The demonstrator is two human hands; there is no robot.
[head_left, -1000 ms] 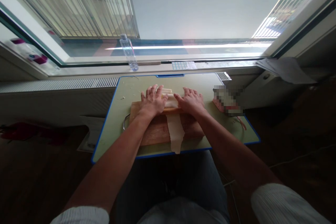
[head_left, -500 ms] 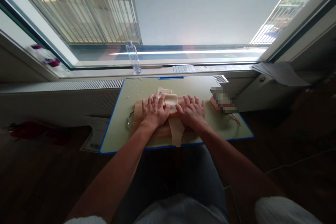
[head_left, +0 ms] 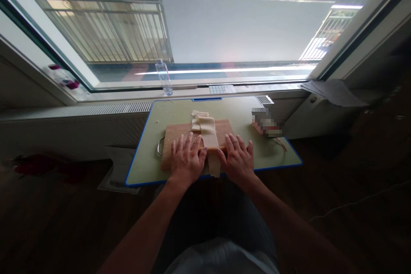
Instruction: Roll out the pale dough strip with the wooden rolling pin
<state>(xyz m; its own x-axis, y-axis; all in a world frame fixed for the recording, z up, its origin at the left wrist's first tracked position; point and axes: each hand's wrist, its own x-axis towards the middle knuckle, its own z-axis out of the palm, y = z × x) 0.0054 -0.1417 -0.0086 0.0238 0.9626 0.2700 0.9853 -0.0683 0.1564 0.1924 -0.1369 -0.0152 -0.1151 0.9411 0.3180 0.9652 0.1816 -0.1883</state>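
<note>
A wooden rolling pin (head_left: 212, 150) lies crosswise over a long strip of dough (head_left: 208, 130) on a wooden cutting board (head_left: 175, 133). On the pin's left part rests my left hand (head_left: 186, 156), its fingers stretched forward and flat. My right hand (head_left: 239, 156) presses the right part the same way, fingers spread. Both thumbs point inward near the dough. The strip is folded in layers at the far side, and its near end (head_left: 214, 168) hangs over the board's front edge. My palms hide most of the pin.
The board stands on a small pale-green table (head_left: 144, 154) with a blue rim. A blurred-out object (head_left: 267, 124) lies at the right. Along the windowsill are a clear bottle (head_left: 164, 79) and a patterned card (head_left: 221, 89); another bottle (head_left: 64, 78) stands left. Papers (head_left: 334, 93) lie right.
Both hands and the rolling pin have moved toward my body, from the board's middle to its near edge. More of the dough's far part shows now. The view has tilted slightly upward.
</note>
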